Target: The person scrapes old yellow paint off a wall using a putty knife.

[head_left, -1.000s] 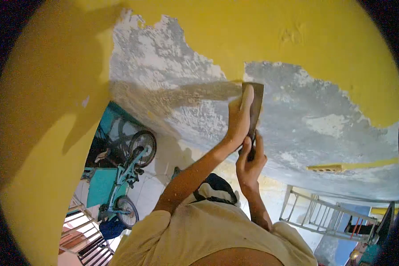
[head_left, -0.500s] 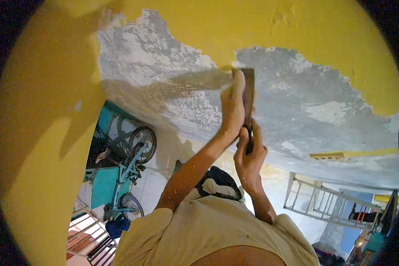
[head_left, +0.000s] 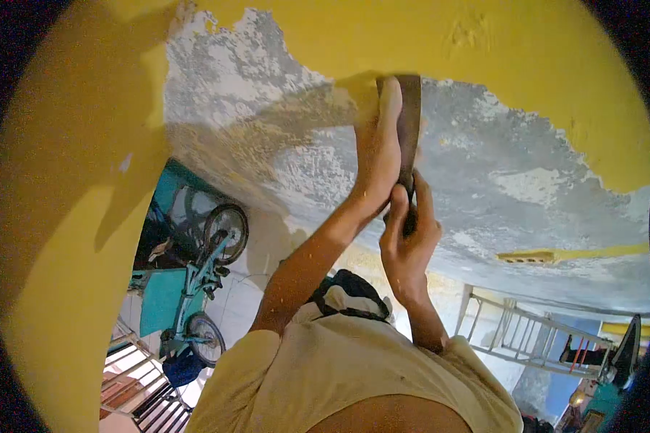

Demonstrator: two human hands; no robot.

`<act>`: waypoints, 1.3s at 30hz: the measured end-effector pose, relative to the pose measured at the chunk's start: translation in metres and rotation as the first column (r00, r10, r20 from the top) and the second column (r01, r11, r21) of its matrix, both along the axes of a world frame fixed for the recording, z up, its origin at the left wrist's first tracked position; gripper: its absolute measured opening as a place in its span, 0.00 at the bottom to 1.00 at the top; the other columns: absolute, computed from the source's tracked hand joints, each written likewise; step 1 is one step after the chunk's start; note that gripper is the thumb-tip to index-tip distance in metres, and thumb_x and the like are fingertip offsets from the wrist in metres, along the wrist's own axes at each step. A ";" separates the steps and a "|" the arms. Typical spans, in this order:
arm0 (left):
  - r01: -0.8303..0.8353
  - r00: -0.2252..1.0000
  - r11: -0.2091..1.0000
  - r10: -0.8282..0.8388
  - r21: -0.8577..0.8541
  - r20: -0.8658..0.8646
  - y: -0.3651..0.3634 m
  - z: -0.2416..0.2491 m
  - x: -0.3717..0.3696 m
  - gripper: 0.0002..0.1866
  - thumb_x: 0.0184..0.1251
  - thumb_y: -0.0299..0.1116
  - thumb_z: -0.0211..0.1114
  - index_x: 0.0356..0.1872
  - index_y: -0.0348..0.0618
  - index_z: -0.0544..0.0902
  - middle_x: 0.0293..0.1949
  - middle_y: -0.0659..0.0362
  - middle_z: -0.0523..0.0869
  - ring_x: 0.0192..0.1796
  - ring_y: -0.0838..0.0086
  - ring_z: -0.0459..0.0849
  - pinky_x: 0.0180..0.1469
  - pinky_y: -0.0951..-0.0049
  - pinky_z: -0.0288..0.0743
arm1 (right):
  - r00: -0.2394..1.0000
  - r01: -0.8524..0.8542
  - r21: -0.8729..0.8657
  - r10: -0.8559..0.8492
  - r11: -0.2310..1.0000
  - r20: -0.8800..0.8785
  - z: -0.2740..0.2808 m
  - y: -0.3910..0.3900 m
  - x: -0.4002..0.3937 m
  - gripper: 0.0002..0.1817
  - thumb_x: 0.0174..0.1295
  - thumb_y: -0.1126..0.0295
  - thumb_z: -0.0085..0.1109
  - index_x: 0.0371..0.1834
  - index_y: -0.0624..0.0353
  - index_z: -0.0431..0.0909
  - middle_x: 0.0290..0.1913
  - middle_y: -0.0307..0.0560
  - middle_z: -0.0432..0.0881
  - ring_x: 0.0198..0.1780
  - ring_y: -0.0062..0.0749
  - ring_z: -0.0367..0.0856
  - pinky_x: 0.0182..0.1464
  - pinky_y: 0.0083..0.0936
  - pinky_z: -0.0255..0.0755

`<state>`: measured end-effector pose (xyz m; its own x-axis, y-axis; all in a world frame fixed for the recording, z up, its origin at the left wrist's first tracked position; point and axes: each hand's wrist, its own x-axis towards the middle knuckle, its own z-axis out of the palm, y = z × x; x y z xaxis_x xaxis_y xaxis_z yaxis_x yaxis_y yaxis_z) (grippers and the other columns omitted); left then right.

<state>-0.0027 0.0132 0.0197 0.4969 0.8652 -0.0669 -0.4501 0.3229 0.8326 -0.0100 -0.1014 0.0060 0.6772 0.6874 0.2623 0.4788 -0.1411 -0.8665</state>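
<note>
A wide-bladed scraper (head_left: 409,119) lies against the wall, its blade edge at the border between yellow paint and bare grey plaster (head_left: 455,155). My right hand (head_left: 409,249) is closed round its dark handle. Higher up, my left hand (head_left: 380,155) grips the blade from the left side, thumb along the metal and the other fingers mostly hidden behind it. Yellow paint (head_left: 527,58) borders the ragged patch above, with whitish spots left on the plaster.
A bicycle (head_left: 195,289) stands at the lower left near a metal railing (head_left: 133,375). A metal ladder-like frame (head_left: 520,328) is at the lower right. A yellow strip with holes (head_left: 525,257) sits on the wall at right. Dark objects line the right edge.
Both hands and the scraper have moved up the wall, so the blade edge now reaches the yellow paint. The view has shifted slightly.
</note>
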 end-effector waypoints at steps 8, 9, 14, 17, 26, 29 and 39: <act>0.000 0.999 0.998 -0.002 -0.065 -0.035 -0.008 -0.003 0.001 0.29 0.60 0.67 0.52 0.24 0.48 0.74 0.17 0.65 0.74 0.15 0.79 0.71 0.17 0.79 0.66 | 0.998 0.054 0.018 -0.054 0.998 0.021 -0.008 -0.005 -0.002 0.16 0.66 0.73 0.50 0.56 0.64 0.69 0.31 0.57 0.82 0.29 0.26 0.81 0.29 0.24 0.73; 0.019 0.999 0.998 -0.023 -0.068 -0.049 -0.010 -0.008 -0.001 0.29 0.60 0.67 0.52 0.24 0.48 0.74 0.17 0.65 0.74 0.15 0.79 0.70 0.16 0.79 0.65 | 0.998 0.049 0.006 -0.049 0.999 0.036 -0.013 -0.008 0.000 0.16 0.66 0.73 0.50 0.56 0.64 0.69 0.32 0.58 0.82 0.29 0.30 0.83 0.29 0.24 0.73; 0.027 0.998 0.994 -0.033 -0.105 -0.052 -0.013 -0.011 0.001 0.30 0.60 0.67 0.51 0.23 0.46 0.73 0.17 0.65 0.73 0.14 0.80 0.69 0.16 0.80 0.64 | 0.997 0.067 -0.039 -0.064 0.997 0.053 -0.012 -0.011 -0.004 0.16 0.66 0.73 0.51 0.56 0.64 0.69 0.34 0.60 0.82 0.32 0.41 0.86 0.31 0.26 0.75; 0.013 1.000 0.996 -0.016 -0.088 -0.027 -0.012 -0.014 0.003 0.29 0.62 0.66 0.52 0.22 0.47 0.73 0.15 0.65 0.72 0.13 0.80 0.68 0.15 0.79 0.63 | 0.998 0.062 -0.009 -0.061 0.998 0.034 -0.013 -0.009 -0.002 0.16 0.66 0.72 0.51 0.56 0.63 0.69 0.32 0.60 0.81 0.30 0.41 0.85 0.28 0.27 0.74; -0.016 0.999 1.000 0.015 -0.019 -0.042 -0.011 -0.020 -0.003 0.27 0.64 0.61 0.52 0.24 0.44 0.75 0.17 0.64 0.74 0.15 0.80 0.71 0.15 0.79 0.62 | 0.999 0.033 0.088 -0.034 0.996 0.014 -0.022 -0.007 -0.004 0.16 0.65 0.73 0.51 0.55 0.63 0.69 0.32 0.58 0.82 0.30 0.32 0.84 0.29 0.24 0.73; 0.010 1.000 0.999 -0.009 -0.039 0.011 -0.003 -0.022 -0.001 0.27 0.64 0.61 0.53 0.24 0.44 0.75 0.17 0.63 0.74 0.15 0.80 0.71 0.15 0.79 0.64 | 0.999 0.041 0.064 -0.042 0.997 0.019 -0.024 -0.003 -0.005 0.16 0.66 0.73 0.51 0.55 0.63 0.70 0.33 0.59 0.82 0.30 0.35 0.85 0.29 0.25 0.74; -0.086 0.996 0.996 0.086 0.004 -0.021 -0.004 -0.008 0.002 0.27 0.64 0.61 0.52 0.25 0.44 0.75 0.16 0.64 0.73 0.15 0.79 0.71 0.16 0.79 0.65 | 0.999 0.030 0.103 -0.034 0.994 0.034 -0.018 0.001 0.000 0.15 0.66 0.72 0.51 0.55 0.61 0.69 0.29 0.59 0.81 0.24 0.37 0.83 0.24 0.26 0.72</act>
<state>-0.0012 0.0095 0.0112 0.4193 0.9049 -0.0733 -0.4586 0.2808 0.8431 -0.0100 -0.1002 -0.0122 0.6873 0.6338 0.3549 0.5066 -0.0681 -0.8595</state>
